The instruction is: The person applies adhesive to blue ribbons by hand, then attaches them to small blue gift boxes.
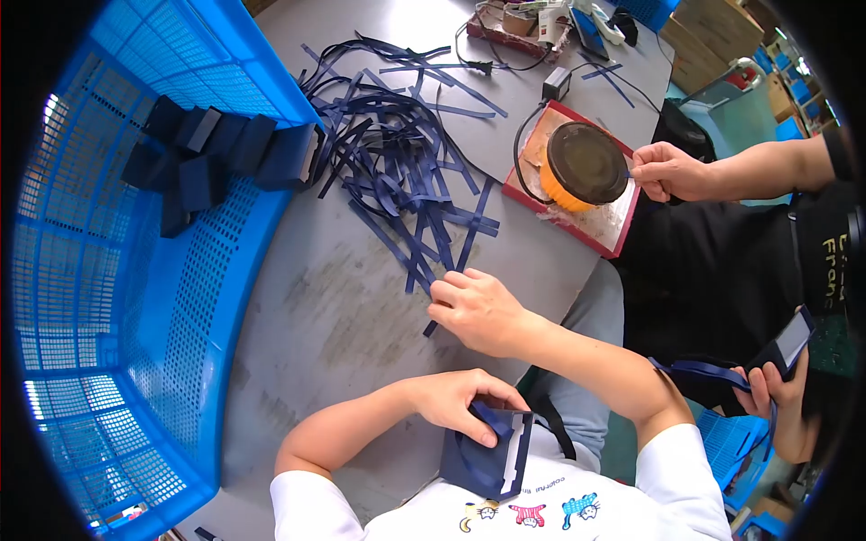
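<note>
Close to my body, my left hand (pixel 465 406) is wrapped round a navy box (pixel 469 464), its thumb lying across the front. One side of the box shows a white edge with cut-outs, and a navy ribbon loops over it under my fingers. Farther out, my right hand (pixel 478 311) pinches a navy ribbon strip (pixel 430 328) at the near end of the pile. The tangled heap of navy ribbons (pixel 397 162) spreads across the grey table beyond that hand.
A blue plastic crate (pixel 194 352) with several dark boxes (pixel 203 180) stands at left. A round orange-sided heater (pixel 586 167) sits in a red tray (pixel 613 239). At right, a co-worker's hand (pixel 667 171) is beside the heater; their other hand (pixel 776 397) holds a box with ribbon.
</note>
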A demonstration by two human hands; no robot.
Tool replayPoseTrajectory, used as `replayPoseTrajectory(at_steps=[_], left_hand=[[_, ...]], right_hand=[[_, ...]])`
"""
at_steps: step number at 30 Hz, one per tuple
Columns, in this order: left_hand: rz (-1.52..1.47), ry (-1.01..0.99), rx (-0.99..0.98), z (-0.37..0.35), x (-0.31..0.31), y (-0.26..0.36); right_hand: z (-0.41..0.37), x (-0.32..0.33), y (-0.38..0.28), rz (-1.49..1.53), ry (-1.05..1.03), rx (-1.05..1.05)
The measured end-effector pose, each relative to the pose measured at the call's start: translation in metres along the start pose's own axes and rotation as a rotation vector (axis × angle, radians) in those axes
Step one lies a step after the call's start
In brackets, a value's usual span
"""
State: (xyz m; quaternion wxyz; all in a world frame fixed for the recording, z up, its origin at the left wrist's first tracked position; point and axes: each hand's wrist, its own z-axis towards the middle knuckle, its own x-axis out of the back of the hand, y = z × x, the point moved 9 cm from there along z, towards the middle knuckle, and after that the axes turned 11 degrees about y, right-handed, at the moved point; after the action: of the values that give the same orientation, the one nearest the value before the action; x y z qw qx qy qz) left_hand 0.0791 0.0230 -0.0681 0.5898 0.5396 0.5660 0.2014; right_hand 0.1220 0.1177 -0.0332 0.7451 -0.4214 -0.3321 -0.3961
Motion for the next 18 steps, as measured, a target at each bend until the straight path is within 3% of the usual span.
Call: replayPoseTrajectory(at_steps=[3,5,6,8,9,10,11,16,18], left_hand=[[-0.022,0.040,-0.034,-0.001,-0.001,0.003],[-0.069,0.075,-0.052,-0.001,0.002,0.008],[-0.012,0.110,-0.078,-0.003,0.004,0.013],[0.046,0.141,-0.100,-0.005,0.009,0.022],[0.170,0.174,-0.207,-0.006,0.014,0.037],[0.295,0.203,-0.317,-0.009,0.016,0.051],[0.296,0.268,-0.280,-0.012,0.021,0.057],[0.237,0.568,-0.659,-0.026,0.041,0.095],[0.191,0.574,-0.617,-0.022,0.044,0.095]], right_hand=[[0.002,0.005,-0.004,-0.065,-0.024,-0.004],[0.005,0.056,0.003,0.347,0.357,-0.140],[0.000,0.069,0.012,0.516,0.368,-0.270],[-0.026,0.071,0.033,1.218,0.488,-0.749],[-0.030,0.082,0.037,1.317,0.541,-0.727],[-0.039,0.090,0.040,1.330,0.574,-0.811],[-0.048,0.096,0.043,1.340,0.610,-0.897],[-0.081,0.103,0.049,1.254,0.558,-1.006],[-0.089,0.107,0.055,1.131,0.539,-1.022]])
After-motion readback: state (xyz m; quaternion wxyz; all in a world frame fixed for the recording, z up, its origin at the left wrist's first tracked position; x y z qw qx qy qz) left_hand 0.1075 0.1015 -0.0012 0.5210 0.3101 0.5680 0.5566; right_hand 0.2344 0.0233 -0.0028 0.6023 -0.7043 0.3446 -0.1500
